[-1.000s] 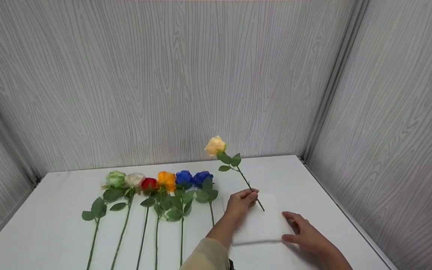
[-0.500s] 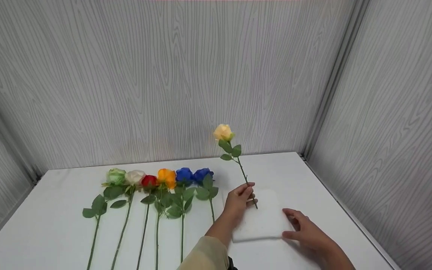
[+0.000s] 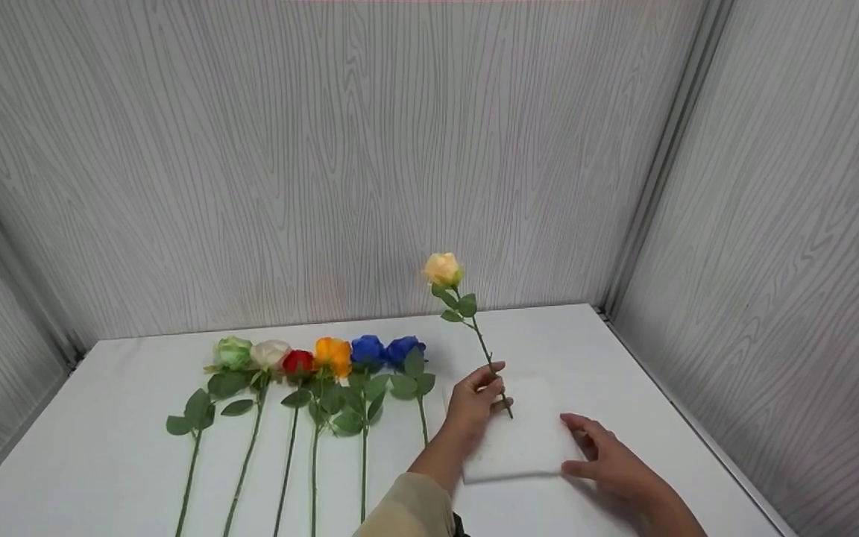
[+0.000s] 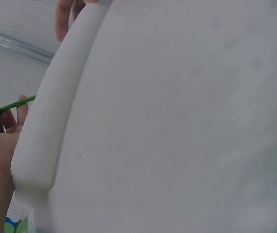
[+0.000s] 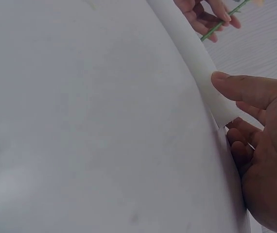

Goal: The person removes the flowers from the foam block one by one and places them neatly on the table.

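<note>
In the head view my left hand [image 3: 474, 399] pinches the stem of a cream-yellow rose [image 3: 442, 270] between thumb and fingers. The rose tilts up and to the left; its stem end [image 3: 509, 412] hangs over a flat white block, perhaps foam [image 3: 523, 440]. My right hand [image 3: 612, 462] holds the block at its near right corner, thumb toward the front and curled fingers along the right side. In the right wrist view the thumb [image 5: 245, 90] lies against the block [image 5: 197, 68]. The left wrist view shows the green stem [image 4: 17, 103] behind the block's edge.
Left of the block, several roses lie side by side on the white table [image 3: 101, 447]: green [image 3: 233, 353], white [image 3: 271, 355], red [image 3: 298, 363], orange [image 3: 333, 356] and two blue [image 3: 367, 350]. Grey wood-grain panels [image 3: 325, 164] stand behind and at both sides.
My left hand has raised the cream-yellow rose slightly and turned it more upright; its stem end has shifted left. Over the last half second little moves. The right hand stays at the block.
</note>
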